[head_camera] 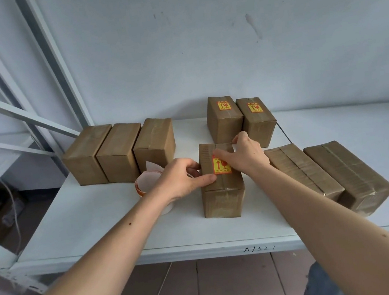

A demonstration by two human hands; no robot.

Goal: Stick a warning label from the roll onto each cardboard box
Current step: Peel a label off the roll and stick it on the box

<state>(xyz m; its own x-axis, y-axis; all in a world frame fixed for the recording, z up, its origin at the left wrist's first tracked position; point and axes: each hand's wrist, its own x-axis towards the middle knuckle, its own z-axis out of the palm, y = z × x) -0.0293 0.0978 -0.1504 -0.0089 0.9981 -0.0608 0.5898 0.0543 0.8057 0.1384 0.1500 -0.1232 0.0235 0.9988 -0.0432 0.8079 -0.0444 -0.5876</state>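
Now: third label going down.
Left hand (182, 176) grips the middle box (221, 183) on the tabletop (104, 225); right hand (242, 154) fingers press the label (222, 167) flat (five boxes unlabelled). Next: the roll (147, 182).

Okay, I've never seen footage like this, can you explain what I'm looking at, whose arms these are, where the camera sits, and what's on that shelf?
There is no machine here. The single picture comes from a camera worn on a person's head, looking down at their own arms. On the white shelf lie eight cardboard boxes. The left hand steadies the middle box by its side, while the right hand presses a yellow and red warning label onto its top. Two boxes at the back already carry labels. The label roll sits behind the left hand.
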